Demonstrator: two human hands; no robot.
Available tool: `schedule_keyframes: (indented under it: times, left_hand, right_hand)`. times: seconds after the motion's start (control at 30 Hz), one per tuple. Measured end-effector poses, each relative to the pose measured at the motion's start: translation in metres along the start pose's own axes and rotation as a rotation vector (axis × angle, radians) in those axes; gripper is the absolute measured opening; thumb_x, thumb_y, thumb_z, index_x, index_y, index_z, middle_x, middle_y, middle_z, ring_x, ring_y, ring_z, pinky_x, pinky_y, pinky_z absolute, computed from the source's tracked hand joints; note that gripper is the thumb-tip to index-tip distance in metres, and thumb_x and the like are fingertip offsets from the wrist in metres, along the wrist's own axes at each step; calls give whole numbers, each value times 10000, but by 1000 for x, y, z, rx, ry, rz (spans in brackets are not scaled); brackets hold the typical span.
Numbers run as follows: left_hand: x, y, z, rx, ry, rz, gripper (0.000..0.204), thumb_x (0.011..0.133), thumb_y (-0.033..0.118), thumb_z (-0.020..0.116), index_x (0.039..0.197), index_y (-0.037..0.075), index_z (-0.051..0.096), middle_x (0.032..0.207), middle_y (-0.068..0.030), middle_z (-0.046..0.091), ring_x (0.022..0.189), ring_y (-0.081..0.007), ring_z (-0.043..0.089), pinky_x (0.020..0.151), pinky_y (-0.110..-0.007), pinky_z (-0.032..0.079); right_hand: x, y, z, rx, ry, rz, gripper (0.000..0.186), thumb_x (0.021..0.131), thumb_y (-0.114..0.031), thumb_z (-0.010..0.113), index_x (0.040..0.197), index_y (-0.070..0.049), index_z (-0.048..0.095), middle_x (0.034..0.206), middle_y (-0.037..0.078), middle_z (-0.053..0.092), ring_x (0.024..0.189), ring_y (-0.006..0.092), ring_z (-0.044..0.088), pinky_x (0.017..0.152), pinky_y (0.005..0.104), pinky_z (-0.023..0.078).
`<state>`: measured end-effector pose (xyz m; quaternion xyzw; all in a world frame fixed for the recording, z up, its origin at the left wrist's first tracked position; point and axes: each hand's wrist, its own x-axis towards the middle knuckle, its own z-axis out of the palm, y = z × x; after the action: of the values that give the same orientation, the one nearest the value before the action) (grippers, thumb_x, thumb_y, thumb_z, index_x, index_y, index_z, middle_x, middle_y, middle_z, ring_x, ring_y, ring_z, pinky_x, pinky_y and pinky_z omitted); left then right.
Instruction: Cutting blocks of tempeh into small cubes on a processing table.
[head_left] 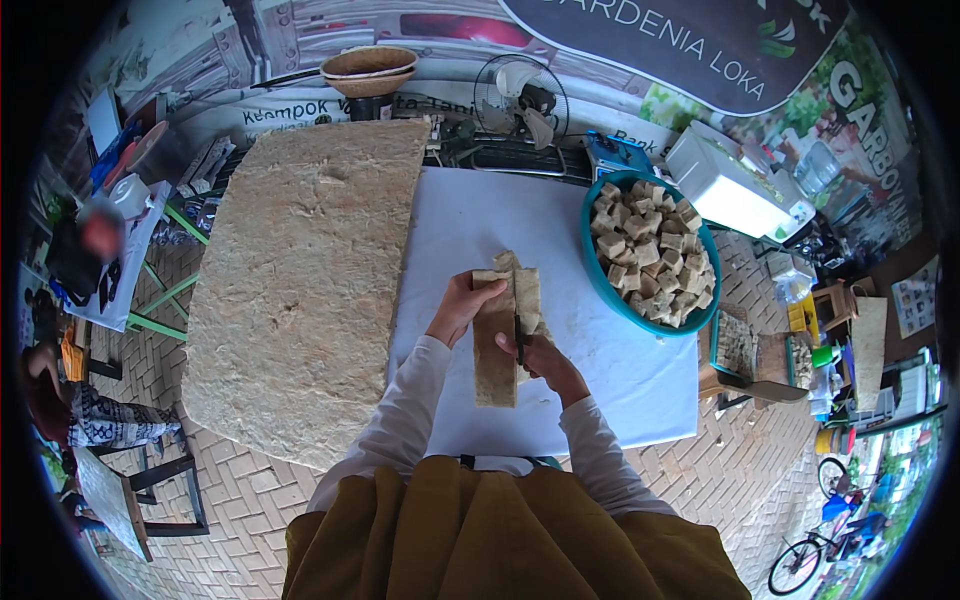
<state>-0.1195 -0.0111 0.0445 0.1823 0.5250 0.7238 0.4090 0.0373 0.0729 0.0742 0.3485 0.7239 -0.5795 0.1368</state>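
Note:
A long tan strip of rockwool (494, 365) lies lengthwise on the white-covered table in front of me. My left hand (465, 303) grips its upper part, with the thumb laid across the top. My right hand (547, 362) is closed round a knife (519, 338), whose dark, narrow blade stands along the strip's right side. Most of the knife's handle is hidden in the fingers. Another rockwool piece (527, 298) sits against the strip on the right, partly behind the blade and hand. To the right, a round teal basin (590, 262) is heaped with rockwool cubes (650, 245).
A large, thick rockwool slab (300, 280) takes up the table's left side. Behind the table stand a fan (520, 95), stacked woven bowls (369, 68) and a blue scale (617, 152). A white box (725, 180) is beyond the basin. Another person (100, 415) is at the far left.

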Motion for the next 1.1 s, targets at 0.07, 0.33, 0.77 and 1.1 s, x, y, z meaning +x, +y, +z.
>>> schedule_keyframes:
  times: [0.07, 0.33, 0.77, 1.1]
  left_hand:
    - [1, -2, -1, -1, 8, 10, 283, 785, 104, 689, 1021, -13, 586, 952, -54, 629, 864, -121, 592, 764, -260, 470]
    - [8, -16, -13, 3, 81, -17, 288, 775, 113, 697, 1013, -19, 599, 960, -63, 635, 851, -129, 601, 758, -271, 476]
    - [7, -19, -16, 13, 100, 23, 292, 768, 127, 702, 984, -49, 613, 912, -78, 649, 808, -124, 605, 713, -263, 480]
    - [18, -35, -33, 57, 180, -31, 269, 757, 131, 706, 950, -43, 636, 887, -77, 654, 767, -130, 606, 682, -271, 482]
  right_hand:
    - [-1, 0, 2, 43, 50, -41, 664, 614, -712, 639, 746, -61, 631, 537, -29, 421, 451, 79, 365, 411, 244, 287]
    - [7, 2, 13, 88, 117, -28, 599, 620, -669, 677, 562, -95, 520, 491, -49, 362, 416, 69, 326, 397, 246, 243]
    - [18, -2, 12, 77, 70, 49, 608, 614, -689, 666, 510, -123, 468, 474, -37, 381, 384, 70, 353, 377, 229, 240]
    - [34, -4, 14, 32, 93, 52, 587, 602, -659, 699, 534, -110, 506, 484, -17, 436, 384, 72, 389, 371, 228, 268]
